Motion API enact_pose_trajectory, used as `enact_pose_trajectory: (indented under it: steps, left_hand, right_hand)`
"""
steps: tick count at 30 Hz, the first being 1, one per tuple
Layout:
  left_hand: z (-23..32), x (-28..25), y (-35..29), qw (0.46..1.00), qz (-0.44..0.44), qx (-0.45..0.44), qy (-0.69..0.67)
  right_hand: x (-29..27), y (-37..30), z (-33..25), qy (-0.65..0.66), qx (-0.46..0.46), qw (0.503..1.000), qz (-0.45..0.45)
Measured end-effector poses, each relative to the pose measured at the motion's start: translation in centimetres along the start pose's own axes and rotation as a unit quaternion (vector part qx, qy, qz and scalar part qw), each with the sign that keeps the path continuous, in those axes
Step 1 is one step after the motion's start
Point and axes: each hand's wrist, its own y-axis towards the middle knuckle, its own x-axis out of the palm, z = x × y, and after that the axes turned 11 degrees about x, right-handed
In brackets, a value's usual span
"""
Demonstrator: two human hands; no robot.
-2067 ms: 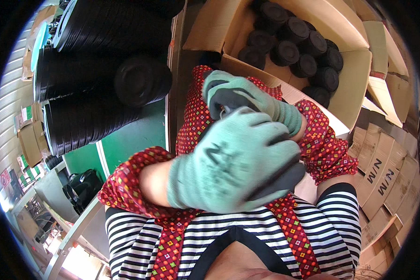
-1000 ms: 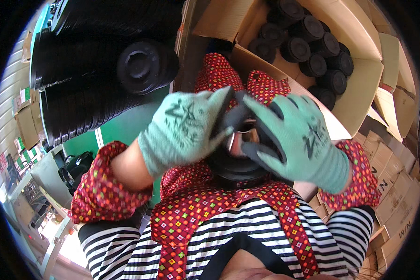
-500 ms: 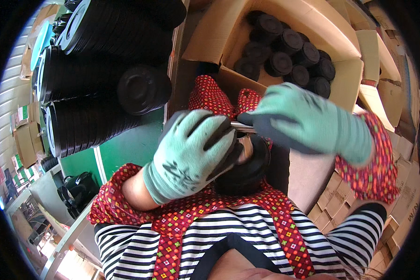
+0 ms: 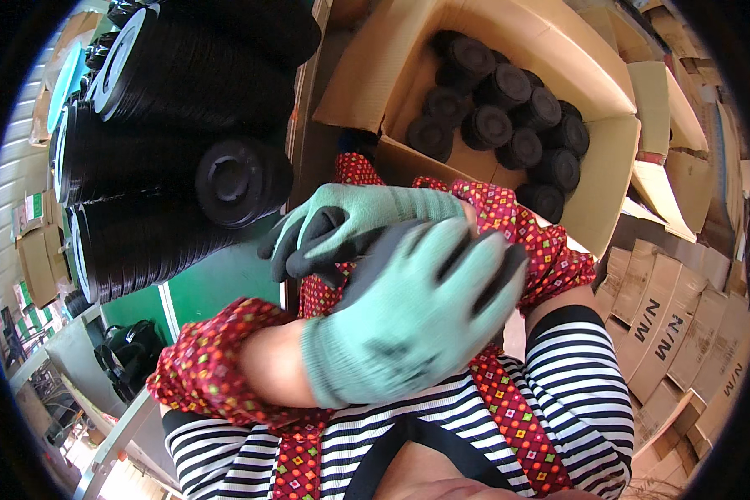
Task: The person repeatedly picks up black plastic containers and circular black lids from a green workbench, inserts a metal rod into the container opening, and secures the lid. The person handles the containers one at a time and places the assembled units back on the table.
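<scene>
Both my hands wear mint-green knit gloves with dark coated palms and fingertips. My left hand [image 4: 412, 308] is over my lap, back upward, its fingers pointing right and smeared by motion; whatever lies under it is hidden. Just beyond it, my right hand [image 4: 362, 218] crosses toward the left, with its fingers curled together at the green surface's edge. What those fingers hold, if anything, is hidden. The nearest loose black part is a round ringed piece [image 4: 235, 179] at the end of a stack on the left.
Long stacks of black discs [image 4: 154, 150] lie on a green surface [image 4: 217, 287] at the left. Ahead right stands an open cardboard box [image 4: 612, 179] holding several black round pieces [image 4: 504, 125]. Flat printed cartons [image 4: 662, 312] are piled at the right. A black object [image 4: 129, 354] sits lower left.
My right hand has swung left across my body, past my left hand. The left hand has shifted right and turned over the lap. The black round object and shiny strip between them are now hidden.
</scene>
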Motion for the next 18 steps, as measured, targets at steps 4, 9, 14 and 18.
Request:
enact_pose_trajectory:
  steps: [4,9,14,18]
  left_hand:
    - [-0.3,5.5,2.9,0.984,-0.167,-0.003,-0.057]
    - [0.1,6.2,2.6,0.972,-0.151,-0.091,-0.155]
    - [-0.1,4.6,1.4,0.972,-0.080,-0.035,-0.216]
    - [-0.2,4.2,-0.7,0.960,0.051,0.050,-0.270]
  right_hand:
    - [-0.3,0.9,0.8,-0.049,-0.049,0.997,-0.026]
    - [0.2,0.1,2.2,-0.081,-0.122,0.988,-0.048]
    - [1.2,-0.1,4.3,-0.088,-0.112,0.990,0.020]
    - [-0.2,-2.0,3.0,-0.232,-0.170,0.956,0.062]
